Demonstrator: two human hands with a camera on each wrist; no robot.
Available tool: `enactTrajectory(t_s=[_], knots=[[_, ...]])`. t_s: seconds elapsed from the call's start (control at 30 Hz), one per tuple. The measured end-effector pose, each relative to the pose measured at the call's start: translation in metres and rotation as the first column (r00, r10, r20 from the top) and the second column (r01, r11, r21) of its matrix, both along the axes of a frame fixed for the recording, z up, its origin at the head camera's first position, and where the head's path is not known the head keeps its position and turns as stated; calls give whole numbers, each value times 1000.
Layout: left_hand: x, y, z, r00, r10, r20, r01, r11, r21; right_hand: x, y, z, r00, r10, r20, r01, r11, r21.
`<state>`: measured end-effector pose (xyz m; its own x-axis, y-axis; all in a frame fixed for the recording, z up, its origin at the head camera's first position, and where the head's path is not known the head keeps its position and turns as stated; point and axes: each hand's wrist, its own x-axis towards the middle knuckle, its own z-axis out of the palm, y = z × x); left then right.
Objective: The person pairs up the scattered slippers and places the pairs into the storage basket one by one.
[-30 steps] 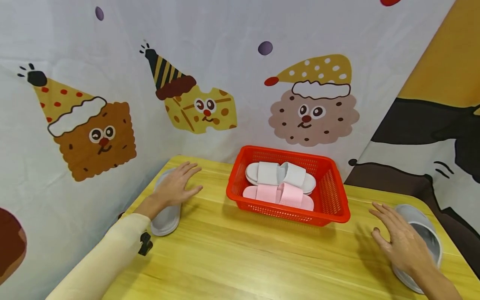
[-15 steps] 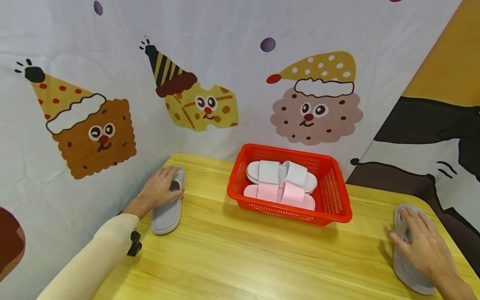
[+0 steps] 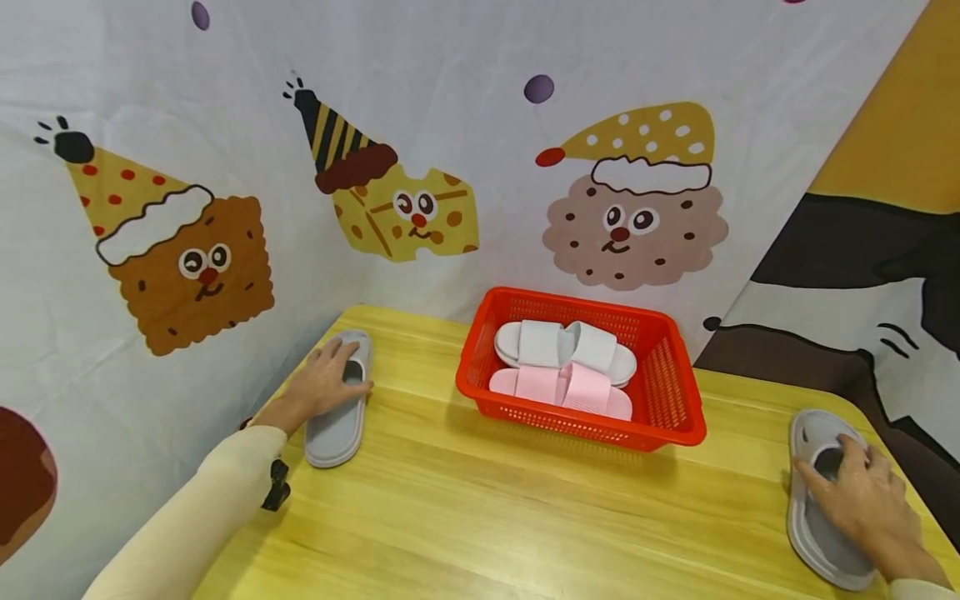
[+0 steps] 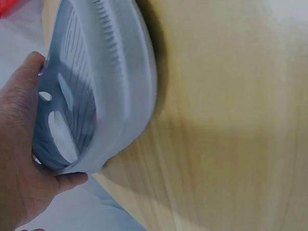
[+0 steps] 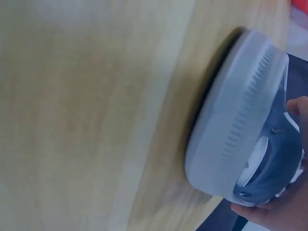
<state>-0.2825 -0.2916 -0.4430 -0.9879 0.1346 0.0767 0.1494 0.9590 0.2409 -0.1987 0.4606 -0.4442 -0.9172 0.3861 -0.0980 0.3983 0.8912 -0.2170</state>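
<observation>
My left hand (image 3: 318, 385) grips the upper of a grey slipper (image 3: 335, 433) at the table's left edge. In the left wrist view this grey slipper (image 4: 115, 96) is tilted on its side, and its openwork upper lies between thumb and fingers of the hand (image 4: 19, 144). On the right, my right hand (image 3: 870, 504) holds another grey slipper (image 3: 828, 546) across its upper, toe pointing away. The right wrist view has this slipper (image 5: 236, 110) close to the wood, the hand (image 5: 284, 207) spanning its upper from both sides. The palms hide part of both slippers.
A red plastic basket (image 3: 660, 367) stands at the back middle of the wooden table (image 3: 510, 517). Inside lie white slippers (image 3: 538, 343) and pink slippers (image 3: 536, 385). Behind hangs a printed cloth (image 3: 420, 317) with cartoon figures.
Both hands have moved outward and down onto the grey slippers and now grasp their uppers. The basket and its slippers have not moved.
</observation>
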Motion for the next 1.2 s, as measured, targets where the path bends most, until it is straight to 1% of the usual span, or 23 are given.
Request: enactTrajectory(t_s=[0.07, 0.13, 0.23, 0.3, 0.37, 0.4, 0.43, 0.47, 0.5, 0.57, 0.63, 0.67, 0.7, 0.73, 0.83, 0.93, 1.0, 1.03, 1.07, 1.1, 1.13, 1.17, 1.2], knots=[[0, 1, 1, 999, 16, 34, -16, 1000, -3, -1, 3, 1, 1000, -8, 21, 8, 1000, -8], [0, 1, 2, 998, 26, 59, -26, 1000, -2, 0, 7, -1, 1000, 7, 13, -7, 1000, -4], [-1, -2, 6, 999, 12, 44, -11, 1000, -5, 4, 13, -2, 996, 70, -55, -69, 997, 18], [-4, -6, 15, 999, -45, -18, 45, 999, -26, 6, 18, 1, 982, 147, -121, -140, 988, 63], [-8, -13, 27, 984, -146, -103, 136, 986, -100, 7, 23, 5, 953, 242, -183, -222, 967, 121], [-10, -17, 34, 967, -212, -144, 188, 969, -160, 6, 25, 8, 934, 296, -199, -266, 950, 165], [-12, -20, 40, 947, -275, -167, 233, 944, -233, 5, 29, 11, 912, 356, -204, -314, 925, 213], [-13, -24, 45, 926, -335, -176, 270, 910, -314, 4, 32, 13, 887, 414, -203, -358, 896, 262], [-14, -27, 49, 903, -392, -173, 301, 868, -395, 3, 35, 14, 867, 460, -191, -393, 868, 305], [-13, -32, 52, 870, -476, -131, 337, 766, -548, 2, 40, 15, 830, 539, -142, -456, 803, 383], [-10, -35, 50, 856, -512, -71, 358, 687, -632, 0, 43, 13, 800, 596, -69, -514, 740, 433], [-9, -36, 48, 851, -524, -44, 370, 656, -658, 0, 43, 11, 786, 617, -45, -537, 716, 446], [-8, -36, 46, 845, -534, -30, 379, 637, -671, 0, 43, 9, 772, 635, -29, -553, 693, 462], [-7, -36, 42, 842, -539, -18, 385, 624, -680, 0, 42, 6, 756, 654, -16, -567, 667, 484], [-5, -34, 32, 832, -555, -4, 402, 609, -684, 0, 37, -3, 720, 694, 4, -586, 606, 539], [-6, -32, 26, 823, -567, 7, 392, 560, -730, 1, 34, -10, 704, 710, 23, -576, 551, 604], [-6, -31, 23, 820, -573, 21, 389, 529, -754, 2, 34, -12, 700, 713, 34, -560, 520, 645], [-6, -32, 22, 820, -572, 28, 390, 522, -759, 2, 35, -12, 694, 720, 29, -548, 501, 671], [-6, -32, 21, 821, -570, 35, 391, 517, -761, 2, 36, -12, 679, 734, 14, -536, 482, 693], [-6, -32, 20, 822, -568, 40, 396, 521, -756, 2, 38, -11, 667, 745, 0, -523, 469, 712], [-6, -33, 19, 824, -565, 40, 402, 533, -745, 2, 40, -10, 661, 751, -6, -512, 456, 728], [-6, -33, 18, 828, -560, 39, 405, 548, -732, 1, 41, -9, 650, 760, -15, -504, 445, 740], [-6, -34, 18, 831, -555, 30, 405, 567, -717, 1, 43, -7, 629, 777, -26, -502, 431, 750]])
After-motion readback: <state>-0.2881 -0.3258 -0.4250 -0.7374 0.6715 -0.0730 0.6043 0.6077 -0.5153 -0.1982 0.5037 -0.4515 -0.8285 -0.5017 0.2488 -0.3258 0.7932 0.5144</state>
